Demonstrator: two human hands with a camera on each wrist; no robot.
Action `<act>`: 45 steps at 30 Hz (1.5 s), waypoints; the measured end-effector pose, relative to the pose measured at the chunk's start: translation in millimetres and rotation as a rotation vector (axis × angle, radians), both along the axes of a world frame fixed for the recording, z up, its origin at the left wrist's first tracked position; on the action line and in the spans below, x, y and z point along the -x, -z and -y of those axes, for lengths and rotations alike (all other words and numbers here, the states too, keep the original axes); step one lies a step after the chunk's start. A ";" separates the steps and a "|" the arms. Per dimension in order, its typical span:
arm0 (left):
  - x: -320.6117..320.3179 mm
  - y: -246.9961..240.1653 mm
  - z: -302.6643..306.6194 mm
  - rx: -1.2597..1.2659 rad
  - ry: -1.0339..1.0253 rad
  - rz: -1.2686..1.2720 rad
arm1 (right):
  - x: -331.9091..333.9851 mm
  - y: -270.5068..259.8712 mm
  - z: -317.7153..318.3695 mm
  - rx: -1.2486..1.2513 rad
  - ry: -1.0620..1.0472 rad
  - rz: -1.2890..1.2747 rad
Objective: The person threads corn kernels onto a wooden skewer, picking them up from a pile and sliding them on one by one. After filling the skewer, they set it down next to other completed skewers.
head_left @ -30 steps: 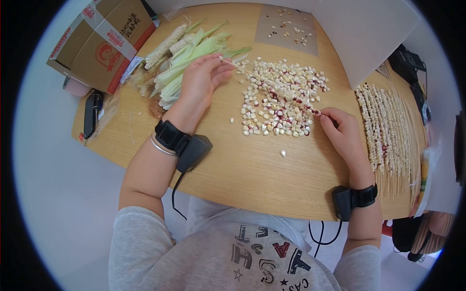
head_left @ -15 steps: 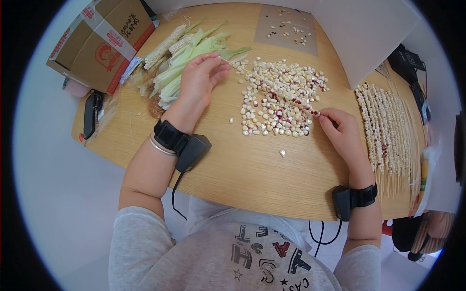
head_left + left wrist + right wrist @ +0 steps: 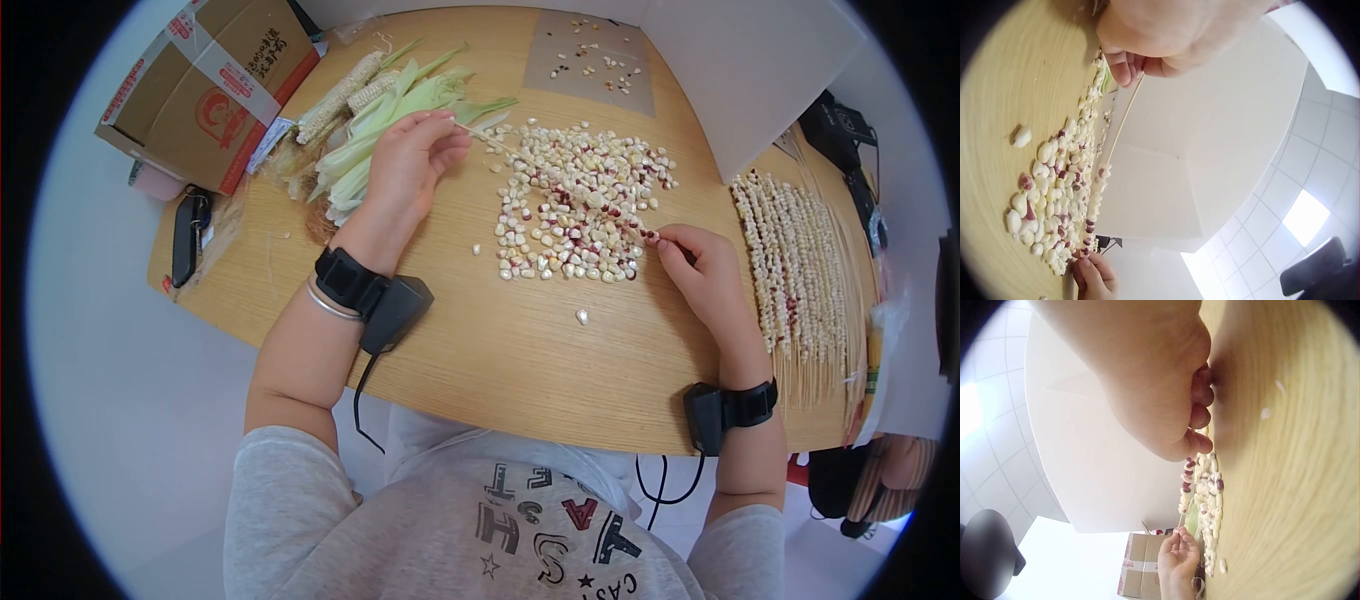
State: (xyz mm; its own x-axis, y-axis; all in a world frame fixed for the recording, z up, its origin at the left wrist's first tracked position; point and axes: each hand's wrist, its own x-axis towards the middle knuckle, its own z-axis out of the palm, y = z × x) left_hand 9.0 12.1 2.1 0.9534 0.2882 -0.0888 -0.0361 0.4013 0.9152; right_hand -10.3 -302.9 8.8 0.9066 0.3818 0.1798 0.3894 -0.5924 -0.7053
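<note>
A thin stick (image 3: 1125, 115) strung with white and dark red corn kernels (image 3: 1093, 203) spans slantwise between my two hands, over the pile of corn kernels (image 3: 560, 250). My left hand (image 3: 405, 165) pinches its bare end between thumb and fingertips, beside the green corn husks (image 3: 365, 155). At the other end, my right hand (image 3: 705, 275) pinches the stick by the dark red kernels, low over the table at the pile's right edge. In the right wrist view, the right fingertips partly hide that end. Bare stick shows between the left hand and the strung kernels.
Rows of strung kernel sticks (image 3: 795, 270) lie at the right, beside a white panel (image 3: 750, 80). Corn cobs (image 3: 340, 98) and a cardboard box (image 3: 220, 110) are at the back left. Scattered kernels lie on a grey sheet (image 3: 600, 95). One loose kernel (image 3: 582, 317) sits in front of the pile.
My left hand has drifted slightly left with the bare end of the stick. My right hand stays nearly still, and the pile looks the same.
</note>
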 end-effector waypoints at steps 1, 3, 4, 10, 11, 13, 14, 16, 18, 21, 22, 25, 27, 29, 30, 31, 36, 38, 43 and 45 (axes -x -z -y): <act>-0.1 0.1 -0.5 -0.003 0.005 0.004 | 0.2 -0.7 -0.4 0.006 -0.001 0.002; 0.2 0.0 -0.9 -0.001 0.013 0.009 | 0.0 -0.5 -0.2 0.008 0.000 -0.006; 0.2 -0.2 -1.0 0.001 0.022 0.014 | 0.0 -0.4 0.0 0.012 0.002 -0.014; 4.3 -1.4 9.6 -0.076 0.043 -0.021 | 0.2 0.7 -0.8 -0.018 0.002 0.010; 4.4 -1.8 9.8 -0.076 0.043 -0.022 | 0.3 0.4 -0.7 -0.018 0.002 0.009; 4.1 -2.6 10.2 -0.045 -0.008 -0.018 | 0.3 -0.5 -0.6 -0.007 0.004 0.000; 3.7 -2.4 8.9 -0.045 -0.007 -0.018 | 0.2 -0.3 -0.4 -0.007 0.004 0.000; 2.1 -2.0 4.4 0.024 -0.014 -0.017 | -0.5 0.3 -0.3 0.002 0.002 0.013; 1.0 -1.5 3.7 0.028 -0.022 -0.012 | -0.8 1.4 0.3 0.002 0.008 0.008; 1.4 -2.7 5.3 0.021 -0.039 -0.015 | 0.0 0.4 -0.3 -0.007 0.012 -0.005; 1.6 -3.2 5.9 0.009 -0.047 -0.021 | 0.3 -0.5 -0.6 -0.017 0.009 -0.011; 1.3 -2.0 5.1 0.003 -0.041 -0.011 | 0.7 -2.1 -0.7 -0.004 0.012 -0.025; 1.5 -1.9 5.0 0.005 -0.039 -0.012 | 0.5 -1.4 -0.5 -0.010 0.013 -0.023; 1.6 -2.1 4.5 0.007 -0.037 -0.013 | 0.2 -0.7 -0.3 -0.015 0.012 -0.020; 1.7 -2.2 4.1 0.034 -0.026 -0.019 | 0.1 -0.5 -0.2 -0.007 0.014 -0.013; 1.8 -2.4 3.7 0.062 -0.016 -0.026 | -0.1 -0.3 -0.1 0.002 0.015 -0.006; 2.0 -2.2 3.9 0.068 -0.015 -0.028 | -0.8 2.0 0.4 -0.010 0.009 -0.009; 1.7 -1.1 2.7 0.068 -0.008 -0.026 | -0.5 1.4 0.2 -0.015 0.008 -0.013; 0.1 1.2 -0.5 0.102 0.019 -0.027 | -0.4 -0.1 -0.1 0.007 0.001 -0.007; 0.0 0.8 -0.4 0.108 0.018 -0.029 | -0.2 0.2 -0.6 0.002 0.000 0.003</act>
State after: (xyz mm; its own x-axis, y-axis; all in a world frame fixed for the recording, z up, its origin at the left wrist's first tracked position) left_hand 9.1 12.5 1.3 0.9550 0.2580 -0.1462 -0.0019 0.4982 0.8671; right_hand -10.1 -302.3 8.6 0.9061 0.3819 0.1820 0.3914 -0.5937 -0.7031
